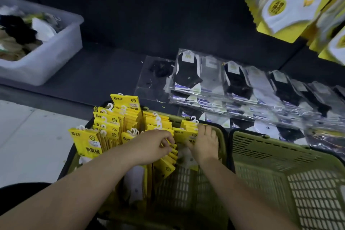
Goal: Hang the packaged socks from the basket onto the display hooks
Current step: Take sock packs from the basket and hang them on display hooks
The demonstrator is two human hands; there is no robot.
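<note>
An olive-green basket [223,136] in front of me holds several rows of yellow-carded sock packs [112,123] with white plastic hooks. My left hand [153,145] reaches into the middle of the basket, its fingers pinched on the tops of a fanned row of yellow packs [169,164]. My right hand [204,144] lies over another small bundle of yellow packs [186,132] at the basket's far right side, fingers spread along their top edge. More yellow-carded packs with white socks [291,3] hang on the display at the upper right.
A second olive basket [291,170] stands to the right. Flat clear-wrapped black and grey socks [242,87] lie stacked on the dark shelf behind. A translucent bin [56,52] of loose socks sits at the far left. Pale floor shows at the left.
</note>
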